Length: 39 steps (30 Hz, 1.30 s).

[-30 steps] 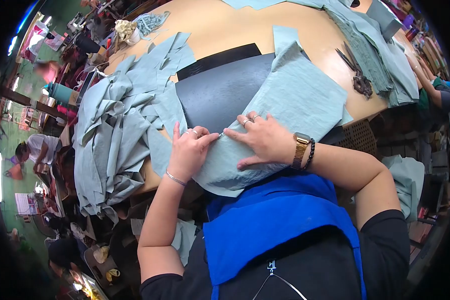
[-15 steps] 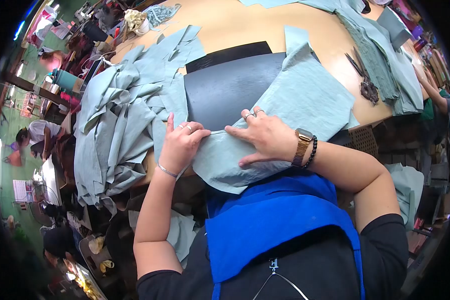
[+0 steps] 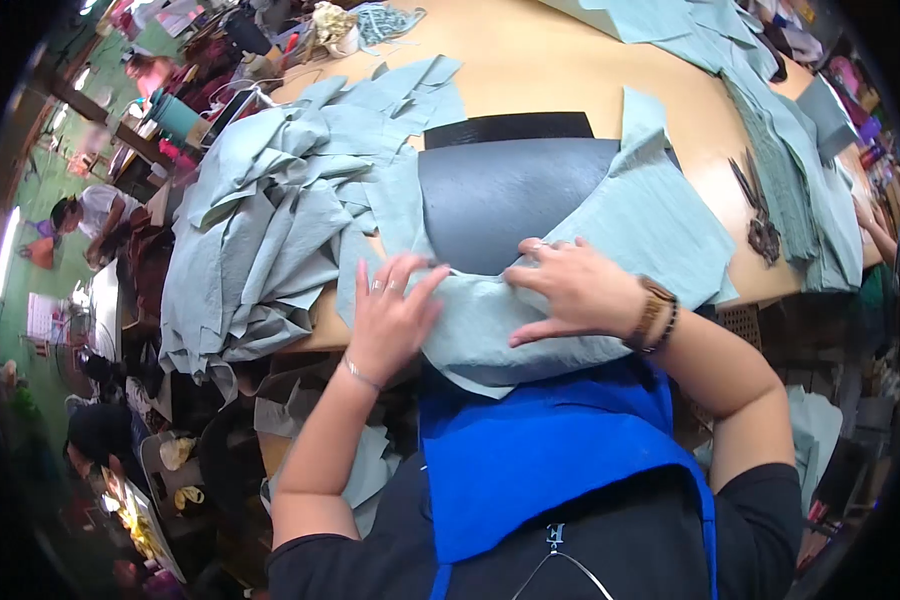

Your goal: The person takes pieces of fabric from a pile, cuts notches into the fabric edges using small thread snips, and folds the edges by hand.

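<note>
A pale green cloth piece point(image 3: 670, 210) lies partly over a dark grey board point(image 3: 510, 195), its curved edge running between my hands. My left hand point(image 3: 395, 310) is at the left end of that edge, slightly blurred, its fingers apart and no cloth visibly gripped. On the right, my right hand point(image 3: 580, 292) rests on the cloth with fingers spread, the fingertips at the curved edge. A black strip point(image 3: 510, 127) shows beyond the board.
Crumpled green cloth point(image 3: 260, 230) is heaped at the left of the wooden table point(image 3: 500, 60). Dark-handled scissors point(image 3: 757, 210) lie at the right beside stacked green cloth point(image 3: 800, 190). A seated person point(image 3: 100, 212) is at far left; another person's arm shows at far right.
The view has shifted, so the table items appear farther right and lower. My left fingers, earlier pinching the cloth edge, have come apart. My right hand still rests on the cloth.
</note>
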Each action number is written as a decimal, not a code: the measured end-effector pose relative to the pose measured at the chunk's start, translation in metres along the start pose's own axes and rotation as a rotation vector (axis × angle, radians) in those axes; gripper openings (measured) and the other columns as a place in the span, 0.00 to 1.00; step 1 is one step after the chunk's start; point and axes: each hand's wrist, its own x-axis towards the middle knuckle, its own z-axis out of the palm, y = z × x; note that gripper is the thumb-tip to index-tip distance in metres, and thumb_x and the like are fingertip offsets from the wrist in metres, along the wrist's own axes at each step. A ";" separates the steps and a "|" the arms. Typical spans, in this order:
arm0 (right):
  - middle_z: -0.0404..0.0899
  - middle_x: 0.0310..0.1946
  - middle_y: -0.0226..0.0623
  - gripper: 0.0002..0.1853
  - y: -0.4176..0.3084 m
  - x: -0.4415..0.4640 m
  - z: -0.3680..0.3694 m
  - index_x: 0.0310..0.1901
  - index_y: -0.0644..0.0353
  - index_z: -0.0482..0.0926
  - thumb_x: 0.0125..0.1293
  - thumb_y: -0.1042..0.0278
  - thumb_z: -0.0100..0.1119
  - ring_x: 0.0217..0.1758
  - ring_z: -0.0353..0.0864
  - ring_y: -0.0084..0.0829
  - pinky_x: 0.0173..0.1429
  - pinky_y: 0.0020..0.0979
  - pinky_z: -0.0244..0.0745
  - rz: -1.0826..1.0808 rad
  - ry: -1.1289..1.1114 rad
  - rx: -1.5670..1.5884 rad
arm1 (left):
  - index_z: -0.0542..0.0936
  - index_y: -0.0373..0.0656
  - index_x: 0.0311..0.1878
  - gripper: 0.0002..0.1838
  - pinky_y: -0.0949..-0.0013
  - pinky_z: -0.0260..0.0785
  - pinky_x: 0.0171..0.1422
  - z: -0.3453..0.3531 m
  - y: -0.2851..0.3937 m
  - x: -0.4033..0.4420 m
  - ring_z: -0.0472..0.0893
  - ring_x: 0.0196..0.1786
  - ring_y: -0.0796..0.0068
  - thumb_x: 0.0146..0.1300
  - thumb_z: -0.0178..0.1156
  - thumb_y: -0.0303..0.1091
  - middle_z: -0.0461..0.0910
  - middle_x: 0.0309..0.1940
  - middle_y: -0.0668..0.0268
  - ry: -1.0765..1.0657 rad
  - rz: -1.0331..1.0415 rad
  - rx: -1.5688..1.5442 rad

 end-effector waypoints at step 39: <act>0.75 0.64 0.45 0.20 0.117 0.017 0.058 0.60 0.62 0.77 0.67 0.70 0.64 0.69 0.71 0.42 0.74 0.38 0.63 0.062 0.598 0.254 | 0.78 0.35 0.46 0.17 0.44 0.75 0.52 -0.248 -0.145 -0.368 0.82 0.48 0.39 0.73 0.46 0.40 0.82 0.40 0.39 -0.262 -1.602 0.830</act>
